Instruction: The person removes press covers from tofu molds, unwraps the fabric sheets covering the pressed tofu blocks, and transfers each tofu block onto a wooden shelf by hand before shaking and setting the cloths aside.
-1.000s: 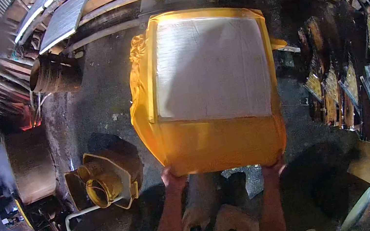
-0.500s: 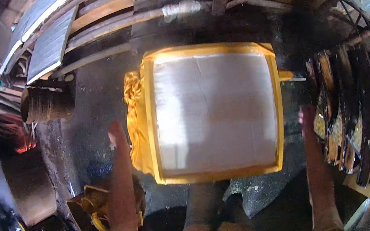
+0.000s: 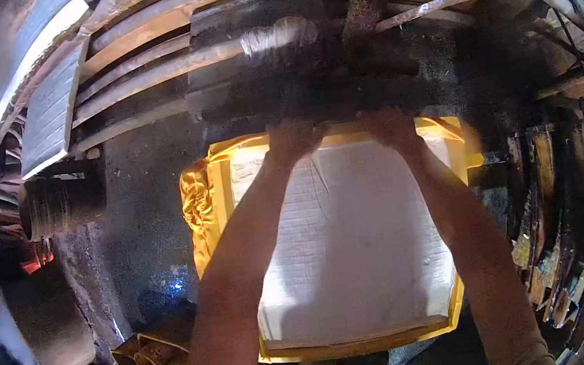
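A wide box-like frame with a pale, flat top (image 3: 349, 243) and a yellow cloth border (image 3: 359, 344) lies in front of me. Bunched yellow cloth (image 3: 199, 207) hangs along its left side. Both my arms reach across the pale top to the far edge. My left hand (image 3: 294, 139) is on that edge, left of its middle, and my right hand (image 3: 389, 126) is on it further right. Both hands are dim and blurred, so how their fingers lie does not show.
Wooden rails (image 3: 163, 71) cross beyond the frame. A rusty drum (image 3: 61, 203) and a pale panel (image 3: 56, 107) are at the left, above yellow metal parts (image 3: 155, 359). Dark boards (image 3: 555, 191) stand in a row at the right. Smoke and a red glow show at the far left.
My hands have gone from the near edge, past the sides, to the far edge. The frame appears nearer and lower in view, its pale top more fully seen, and the camera view has shifted.
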The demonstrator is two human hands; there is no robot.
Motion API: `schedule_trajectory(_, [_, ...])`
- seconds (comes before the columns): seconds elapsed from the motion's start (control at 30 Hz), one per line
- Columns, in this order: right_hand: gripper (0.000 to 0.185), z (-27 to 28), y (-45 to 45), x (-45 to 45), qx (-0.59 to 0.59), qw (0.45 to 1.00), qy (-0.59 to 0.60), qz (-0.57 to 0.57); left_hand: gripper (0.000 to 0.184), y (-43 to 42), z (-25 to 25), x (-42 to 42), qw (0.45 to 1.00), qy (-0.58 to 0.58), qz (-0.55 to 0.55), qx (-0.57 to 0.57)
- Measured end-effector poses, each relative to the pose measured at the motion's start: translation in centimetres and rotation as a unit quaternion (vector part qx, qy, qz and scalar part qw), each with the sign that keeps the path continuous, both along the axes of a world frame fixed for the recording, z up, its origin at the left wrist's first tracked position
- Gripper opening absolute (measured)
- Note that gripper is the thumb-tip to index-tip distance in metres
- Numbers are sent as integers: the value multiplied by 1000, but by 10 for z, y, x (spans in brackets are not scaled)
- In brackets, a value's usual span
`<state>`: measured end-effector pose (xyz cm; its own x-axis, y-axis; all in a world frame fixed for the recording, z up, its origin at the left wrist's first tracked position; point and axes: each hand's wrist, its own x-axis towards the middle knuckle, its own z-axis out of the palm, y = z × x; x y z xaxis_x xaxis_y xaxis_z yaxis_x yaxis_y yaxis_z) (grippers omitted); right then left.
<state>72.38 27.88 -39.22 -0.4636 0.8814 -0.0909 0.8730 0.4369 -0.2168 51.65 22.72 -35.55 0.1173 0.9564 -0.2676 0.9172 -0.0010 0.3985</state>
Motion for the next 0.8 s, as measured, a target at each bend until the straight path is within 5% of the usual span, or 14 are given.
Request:
schedule_trajectory(0.1, [50,2,7,-3,-3,990,-97,-102,49,8,-42,-6,937,146,-15,317])
schedule_trajectory(0.17, [56,-3,34,13,-212,977,-9,-35,34,36,-45,-20,991,-44,-97,-76])
schedule_trajectory(0.2, [56,-3,40,17,-208,977,-9,-34,34,43,-51,-27,992,-43,-96,-73])
schedule_trajectory(0.3, [54,1,55,17,-6,962,270,-30,31,54,-62,-42,963,-203,-4,178])
schedule_trajectory(0.37, [50,19,64,13,-135,962,163,-173,40,56,-40,-39,967,-206,39,145])
schedule_trajectory(0.4, [50,16,64,19,-134,962,161,-173,43,59,-58,-46,960,-270,-7,77])
schedule_trajectory(0.43, [48,10,64,31,-182,976,93,-72,43,54,-47,-57,959,-272,-7,78])
schedule_trajectory(0.47, [47,7,64,46,-226,973,24,30,43,47,-34,-73,974,-218,-12,-53])
schedule_trajectory(0.5, [47,14,51,65,-211,977,-8,-31,44,40,-25,-91,970,-160,-17,-183])
schedule_trajectory(0.57, [44,21,52,115,-235,970,-28,-45,46,24,-31,-143,954,-140,38,-263])
schedule_trajectory(0.67, [39,-18,86,193,-282,958,-49,40,45,3,-92,-216,960,-44,67,-269])
schedule_trajectory(0.7, [37,-27,90,203,-287,952,-81,76,45,-1,-71,-209,962,-86,64,-250])
schedule_trajectory(0.73, [28,8,78,180,-275,961,-31,-14,45,0,-61,-206,964,-127,61,-226])
schedule_trajectory(0.8, [22,18,84,171,-232,972,-45,-19,41,11,-56,-197,980,-54,60,-182])
